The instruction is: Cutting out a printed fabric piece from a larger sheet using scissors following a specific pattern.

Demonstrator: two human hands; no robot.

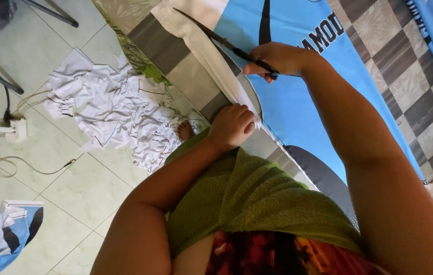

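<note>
My right hand (276,57) grips black scissors (226,43) whose long blades point to the upper left, over a light-blue printed fabric (298,102) spread on the table. A white strip of the fabric's edge (211,56) hangs along the table side. My left hand (231,126) pinches the lower end of that white strip at the table edge. The blades lie along the line between the white strip and the blue part.
The table carries a grey-and-beige checked cloth (379,40). On the tiled floor lies a heap of white fabric scraps (114,109), a white power strip with cables (15,130) and a blue fabric piece (10,234). My foot (185,131) stands beside the heap. A green towel (257,198) covers my lap.
</note>
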